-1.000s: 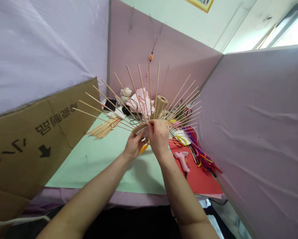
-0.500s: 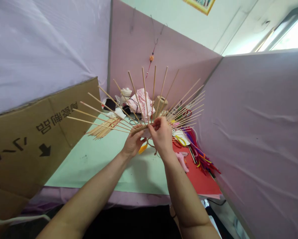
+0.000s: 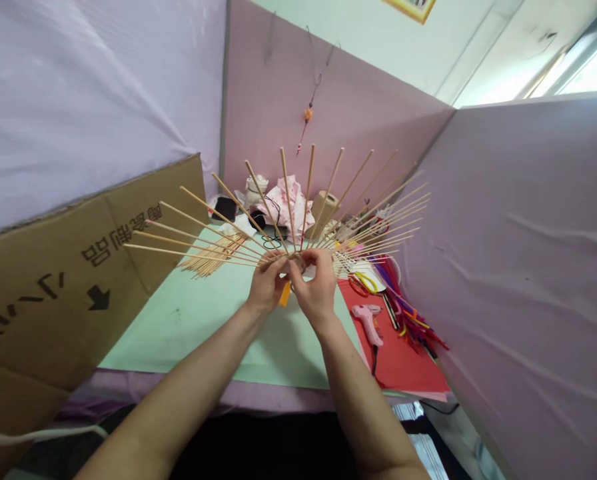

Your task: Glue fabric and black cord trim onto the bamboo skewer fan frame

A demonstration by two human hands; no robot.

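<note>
Between my two hands, above the table, is a round piece with thin wooden sticks (image 3: 283,193) fanning out from its edge. My left hand (image 3: 267,285) is closed on its left side, thumb toward the middle. My right hand (image 3: 314,287) grips the near middle, thumb and fingertips pinched at the hub (image 3: 297,261). Fingers cover much of the hub, so its make is partly hidden. Below the hands a small orange-yellow item (image 3: 285,295) shows in part; I cannot make out its kind.
Loose sticks (image 3: 212,257) lie in a bundle at the back left, beside a cardboard box (image 3: 128,267). On red sheets (image 3: 408,363) at the right lies a pink glue gun (image 3: 368,323), near scissors (image 3: 366,283) and colourful pipe cleaners (image 3: 418,323). A twine roll (image 3: 324,207) stands behind.
The stick fan has tilted, its upper sticks now leaning wider and nearer to me. My right hand has shifted slightly left and down, closer to the left hand.
</note>
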